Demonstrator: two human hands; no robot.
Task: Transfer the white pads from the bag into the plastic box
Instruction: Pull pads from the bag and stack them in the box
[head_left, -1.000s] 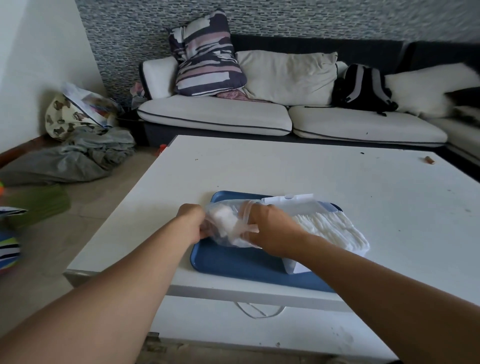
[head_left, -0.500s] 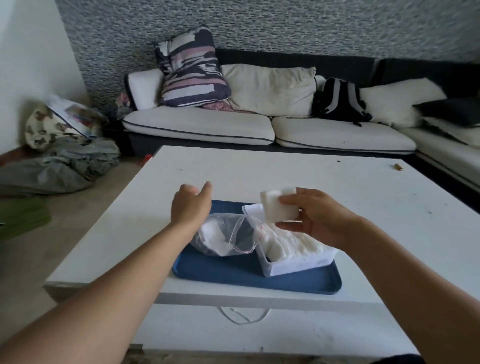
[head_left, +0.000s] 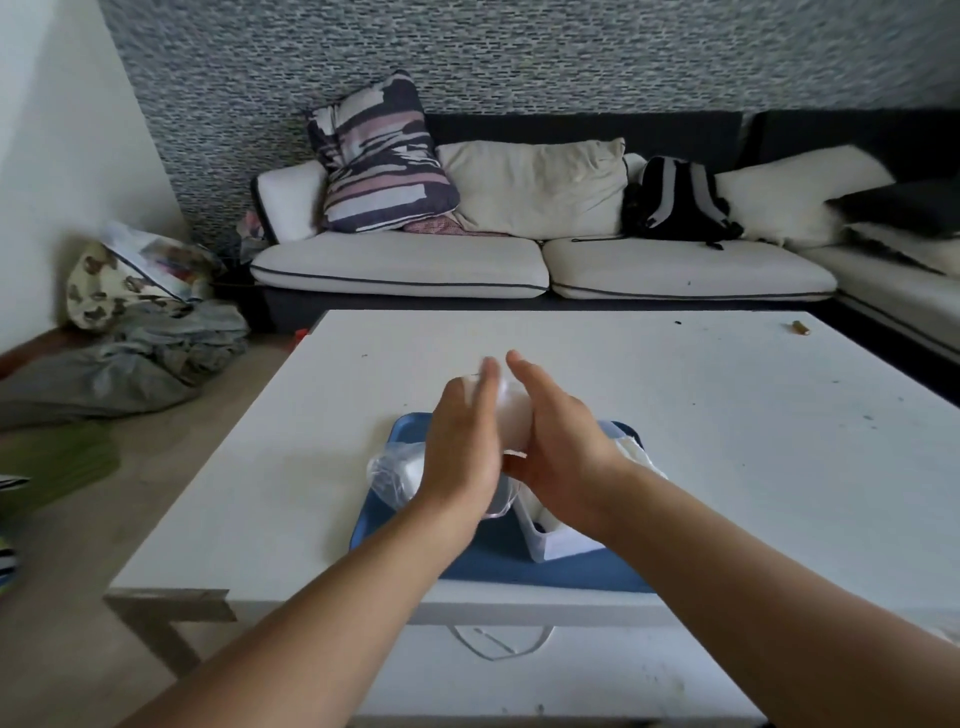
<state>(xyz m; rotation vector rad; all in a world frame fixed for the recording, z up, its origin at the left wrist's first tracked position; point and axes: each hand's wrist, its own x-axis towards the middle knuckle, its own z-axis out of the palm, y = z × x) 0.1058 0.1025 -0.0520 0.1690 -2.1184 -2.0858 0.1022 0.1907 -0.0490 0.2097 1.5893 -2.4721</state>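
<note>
A stack of white pads (head_left: 513, 415) is squeezed between my two palms above the blue tray (head_left: 519, 574). My left hand (head_left: 460, 452) presses it from the left with straight fingers. My right hand (head_left: 563, 452) presses from the right, fingers also straight. The pads are blurred and mostly hidden by the hands. Under my left hand the clear plastic bag (head_left: 392, 473) lies on the tray with white pads inside. Below my right wrist stands the clear plastic box (head_left: 550, 543), holding more white pads (head_left: 631, 449).
The tray sits near the front edge of a white table (head_left: 727, 441). A small brown object (head_left: 798, 327) lies at the table's far right. Behind the table are a sofa with cushions and a black backpack (head_left: 675, 202). Clothes and bags lie on the floor at left.
My right hand carried the pad stack up and leftward from over the box. My left hand let go of the bag and rose to press against the stack.
</note>
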